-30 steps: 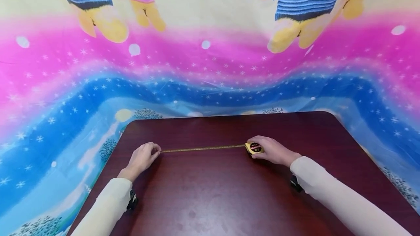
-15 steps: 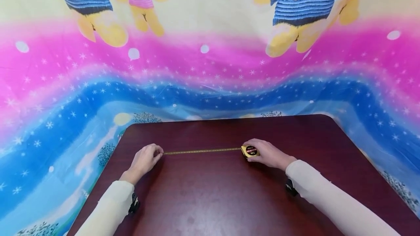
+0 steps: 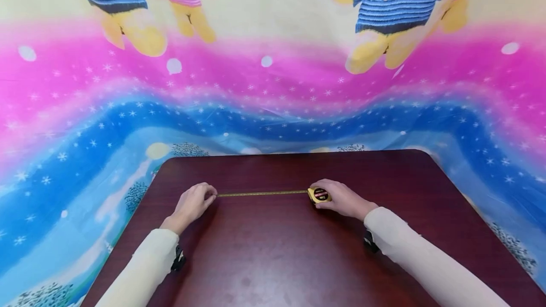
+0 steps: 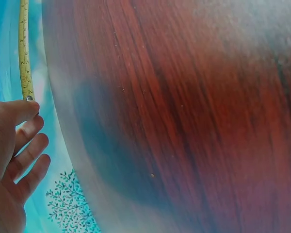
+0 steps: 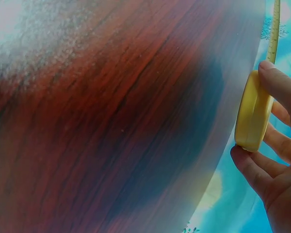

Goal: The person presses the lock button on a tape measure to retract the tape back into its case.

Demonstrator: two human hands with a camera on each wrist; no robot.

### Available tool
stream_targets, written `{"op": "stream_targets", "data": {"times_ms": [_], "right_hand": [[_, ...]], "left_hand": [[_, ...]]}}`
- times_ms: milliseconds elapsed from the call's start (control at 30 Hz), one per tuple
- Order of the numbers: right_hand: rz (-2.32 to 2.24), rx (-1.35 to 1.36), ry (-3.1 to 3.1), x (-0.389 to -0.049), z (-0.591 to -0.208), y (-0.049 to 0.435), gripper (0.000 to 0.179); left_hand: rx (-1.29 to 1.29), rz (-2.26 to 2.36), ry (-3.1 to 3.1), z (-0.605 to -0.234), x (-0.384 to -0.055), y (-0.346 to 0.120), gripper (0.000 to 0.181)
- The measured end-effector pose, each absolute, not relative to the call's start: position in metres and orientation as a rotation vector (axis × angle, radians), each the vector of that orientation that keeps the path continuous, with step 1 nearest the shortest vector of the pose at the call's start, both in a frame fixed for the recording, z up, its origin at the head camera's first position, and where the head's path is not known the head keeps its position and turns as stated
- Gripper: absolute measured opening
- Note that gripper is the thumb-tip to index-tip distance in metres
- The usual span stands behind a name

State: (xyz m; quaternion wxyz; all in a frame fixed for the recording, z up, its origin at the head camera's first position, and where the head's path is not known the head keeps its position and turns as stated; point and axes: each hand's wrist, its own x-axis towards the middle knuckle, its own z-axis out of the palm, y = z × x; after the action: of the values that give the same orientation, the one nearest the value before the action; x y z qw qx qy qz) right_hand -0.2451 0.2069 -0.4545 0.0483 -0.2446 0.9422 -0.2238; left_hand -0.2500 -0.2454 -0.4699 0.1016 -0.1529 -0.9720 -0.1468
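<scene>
A yellow tape measure [image 3: 319, 195] with a dark round label is held in my right hand [image 3: 341, 198], thumb and fingers around its case. Its yellow blade [image 3: 262, 194] stretches leftward, nearly straight, over the far part of the table. My left hand [image 3: 194, 203] pinches the blade's free end between thumb and index finger. In the left wrist view the printed blade [image 4: 25, 53] runs up from the thumb tip, with the other fingers loosely bent below. The right wrist view shows the case [image 5: 252, 114] edge-on, with the thumb at its blade end.
Both hands are above a dark red-brown wooden table [image 3: 264, 250] with rounded far corners. A printed cloth [image 3: 273, 94] with bears and snowflakes hangs behind it and along its sides. Dark straps [image 3: 178, 257] sit at both wrists.
The hands have come closer together: the right hand with the tape case has moved left, the left hand slightly right. The exposed stretch of blade is shorter.
</scene>
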Motion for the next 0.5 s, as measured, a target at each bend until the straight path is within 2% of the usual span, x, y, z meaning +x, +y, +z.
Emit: {"op": "stream_targets", "data": {"times_ms": [500], "right_hand": [[-0.675, -0.747, 2.868, -0.249, -0.457, 0.2, 0.055]], "left_hand": [[-0.51, -0.351, -2.887, -0.471, -0.252, -0.235, 0.005]]}}
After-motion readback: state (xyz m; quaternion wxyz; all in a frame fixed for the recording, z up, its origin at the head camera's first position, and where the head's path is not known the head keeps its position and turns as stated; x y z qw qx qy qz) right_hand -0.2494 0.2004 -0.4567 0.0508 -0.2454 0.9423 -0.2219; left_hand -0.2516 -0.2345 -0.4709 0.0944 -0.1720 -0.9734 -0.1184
